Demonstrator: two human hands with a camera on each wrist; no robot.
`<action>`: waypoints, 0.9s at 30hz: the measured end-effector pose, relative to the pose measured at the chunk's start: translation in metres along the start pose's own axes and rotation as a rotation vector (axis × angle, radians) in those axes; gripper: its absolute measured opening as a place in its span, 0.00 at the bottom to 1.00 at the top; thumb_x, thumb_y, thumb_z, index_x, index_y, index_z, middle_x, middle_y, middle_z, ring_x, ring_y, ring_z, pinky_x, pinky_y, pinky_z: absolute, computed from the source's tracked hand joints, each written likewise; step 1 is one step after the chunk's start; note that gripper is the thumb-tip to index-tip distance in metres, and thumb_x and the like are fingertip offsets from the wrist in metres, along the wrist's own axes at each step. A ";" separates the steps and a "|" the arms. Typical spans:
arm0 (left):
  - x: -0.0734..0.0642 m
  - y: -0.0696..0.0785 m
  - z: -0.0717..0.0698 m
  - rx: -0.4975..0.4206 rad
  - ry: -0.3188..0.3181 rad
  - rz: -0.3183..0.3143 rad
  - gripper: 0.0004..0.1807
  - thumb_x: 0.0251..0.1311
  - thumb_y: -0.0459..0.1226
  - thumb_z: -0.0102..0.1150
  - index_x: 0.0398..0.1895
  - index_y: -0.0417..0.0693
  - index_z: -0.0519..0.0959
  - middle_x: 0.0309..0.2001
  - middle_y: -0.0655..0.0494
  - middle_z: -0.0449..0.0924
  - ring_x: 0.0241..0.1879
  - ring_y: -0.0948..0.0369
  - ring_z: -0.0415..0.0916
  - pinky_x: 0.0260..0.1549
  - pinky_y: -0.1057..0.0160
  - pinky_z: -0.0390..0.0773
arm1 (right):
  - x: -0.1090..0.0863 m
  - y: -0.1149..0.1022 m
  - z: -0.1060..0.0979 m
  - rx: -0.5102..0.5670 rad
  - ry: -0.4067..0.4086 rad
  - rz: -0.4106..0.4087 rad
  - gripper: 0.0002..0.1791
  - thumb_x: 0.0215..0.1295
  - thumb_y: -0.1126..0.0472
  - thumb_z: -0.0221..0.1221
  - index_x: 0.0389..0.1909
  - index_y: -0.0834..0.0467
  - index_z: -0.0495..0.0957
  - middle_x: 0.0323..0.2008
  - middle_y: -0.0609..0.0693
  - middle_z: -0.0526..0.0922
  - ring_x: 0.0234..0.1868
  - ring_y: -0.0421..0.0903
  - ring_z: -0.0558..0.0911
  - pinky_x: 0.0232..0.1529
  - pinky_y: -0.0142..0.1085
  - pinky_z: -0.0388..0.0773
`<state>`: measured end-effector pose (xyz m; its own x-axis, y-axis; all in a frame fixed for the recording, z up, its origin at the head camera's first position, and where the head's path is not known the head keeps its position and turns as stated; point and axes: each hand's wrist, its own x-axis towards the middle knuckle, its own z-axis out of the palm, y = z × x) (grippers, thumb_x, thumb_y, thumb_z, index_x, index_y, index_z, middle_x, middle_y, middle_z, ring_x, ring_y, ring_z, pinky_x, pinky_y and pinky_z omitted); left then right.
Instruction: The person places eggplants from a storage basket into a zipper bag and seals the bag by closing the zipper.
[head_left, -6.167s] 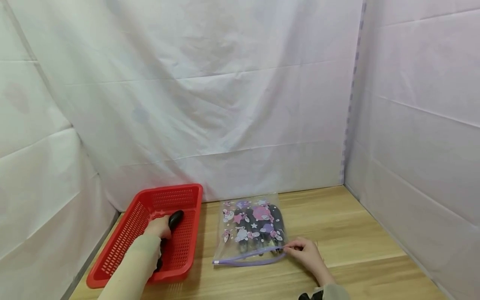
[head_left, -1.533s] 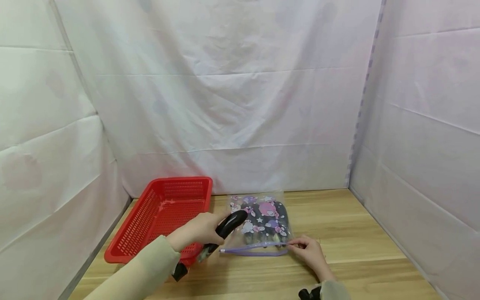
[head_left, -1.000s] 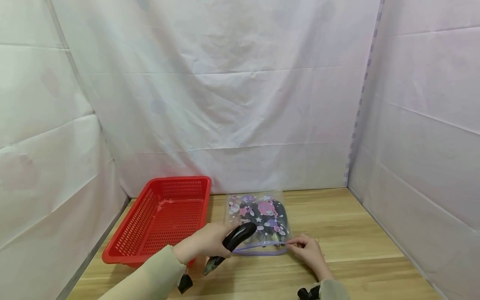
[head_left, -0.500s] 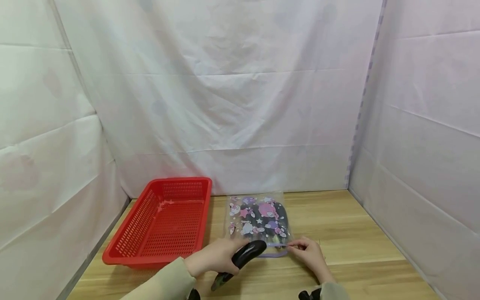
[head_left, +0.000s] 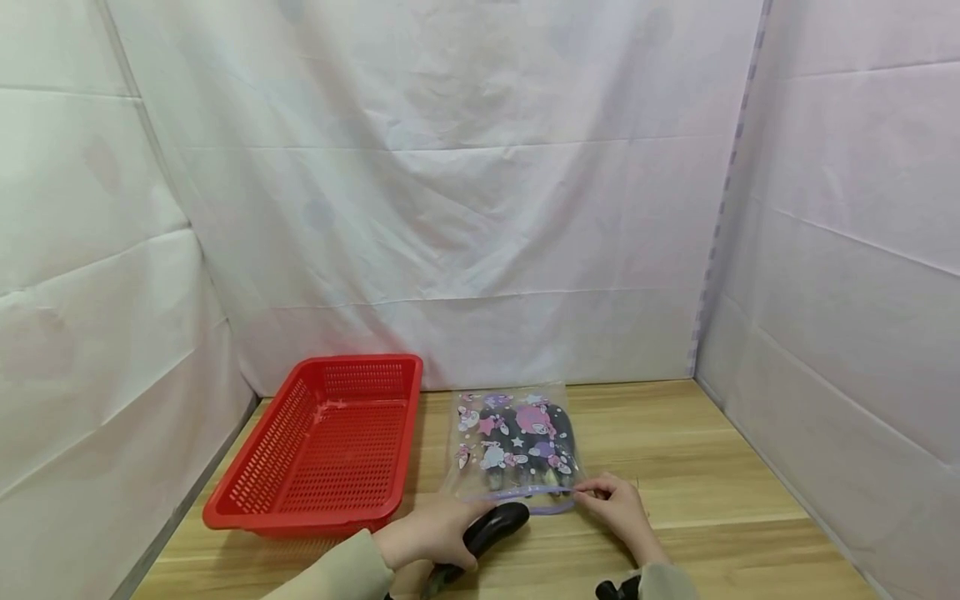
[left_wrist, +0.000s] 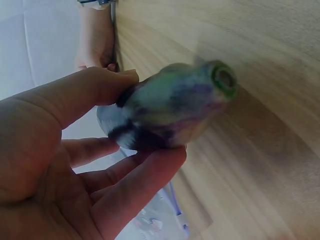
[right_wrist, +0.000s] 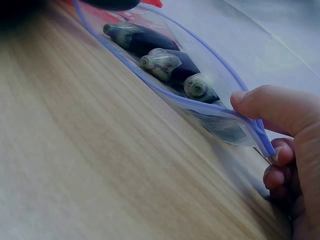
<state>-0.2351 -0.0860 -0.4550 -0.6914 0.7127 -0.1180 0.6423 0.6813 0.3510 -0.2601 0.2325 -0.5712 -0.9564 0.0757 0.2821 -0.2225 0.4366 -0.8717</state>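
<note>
My left hand (head_left: 435,533) grips a dark purple eggplant (head_left: 497,527) by its stem half, its rounded end pointing at the bag's mouth. The left wrist view shows the eggplant's green stem end (left_wrist: 185,97) between thumb and fingers. A clear zip bag (head_left: 472,475) printed with pink and purple figures lies flat on the table. My right hand (head_left: 617,510) pinches the right end of its purple zip edge. In the right wrist view the mouth stands parted, and eggplants (right_wrist: 162,65) lie inside with stems facing out.
A red plastic basket (head_left: 408,433) with slotted walls stands left of the bag, nothing lying in it. White cloth (head_left: 480,208) hangs behind and along both sides of the wooden table (head_left: 712,467).
My left hand has taken an eggplant out of the red basket, carried it right, then lowered it toward the front of the bag's mouth. My right hand has kept its pinch on the zip edge.
</note>
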 end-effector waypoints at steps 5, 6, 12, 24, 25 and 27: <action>-0.002 -0.003 0.004 -0.074 -0.023 -0.034 0.42 0.36 0.41 0.77 0.62 0.51 0.74 0.48 0.59 0.81 0.42 0.65 0.75 0.37 0.65 0.74 | -0.001 0.000 0.001 -0.015 0.002 0.021 0.08 0.44 0.67 0.74 0.24 0.53 0.87 0.17 0.41 0.70 0.22 0.35 0.67 0.25 0.29 0.64; -0.002 -0.003 0.005 -0.075 -0.024 -0.034 0.42 0.36 0.41 0.77 0.62 0.51 0.74 0.48 0.59 0.81 0.42 0.65 0.74 0.37 0.65 0.74 | -0.002 -0.002 0.001 -0.016 0.005 0.026 0.07 0.44 0.68 0.74 0.24 0.54 0.87 0.17 0.41 0.70 0.22 0.35 0.67 0.25 0.29 0.64; -0.002 -0.006 0.008 -0.076 -0.007 -0.016 0.39 0.36 0.40 0.77 0.58 0.50 0.75 0.46 0.59 0.80 0.42 0.65 0.74 0.39 0.65 0.74 | -0.009 -0.031 -0.003 -0.021 0.006 -0.006 0.06 0.45 0.72 0.71 0.25 0.62 0.86 0.17 0.45 0.71 0.21 0.36 0.66 0.24 0.29 0.64; -0.004 -0.013 0.013 -0.109 0.022 -0.062 0.39 0.37 0.43 0.77 0.59 0.51 0.75 0.48 0.60 0.79 0.43 0.66 0.73 0.41 0.64 0.73 | -0.010 -0.045 -0.006 -0.021 -0.014 0.032 0.05 0.47 0.72 0.71 0.26 0.62 0.86 0.18 0.44 0.72 0.22 0.36 0.67 0.25 0.29 0.65; -0.005 -0.013 0.013 -0.114 0.028 -0.064 0.39 0.37 0.43 0.77 0.58 0.51 0.75 0.48 0.60 0.79 0.43 0.66 0.73 0.41 0.63 0.74 | -0.009 -0.043 -0.006 -0.022 -0.010 0.024 0.05 0.47 0.72 0.71 0.26 0.62 0.86 0.18 0.44 0.72 0.22 0.36 0.67 0.25 0.30 0.64; -0.006 -0.014 0.013 -0.134 0.038 -0.082 0.40 0.36 0.42 0.78 0.60 0.50 0.74 0.49 0.58 0.78 0.44 0.65 0.73 0.41 0.63 0.74 | -0.007 -0.033 -0.003 -0.024 -0.002 0.028 0.05 0.46 0.72 0.71 0.25 0.61 0.86 0.17 0.44 0.71 0.21 0.35 0.66 0.24 0.30 0.64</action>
<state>-0.2355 -0.0981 -0.4716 -0.7531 0.6474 -0.1169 0.5354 0.7065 0.4629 -0.2450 0.2204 -0.5430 -0.9626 0.0864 0.2569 -0.1910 0.4560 -0.8692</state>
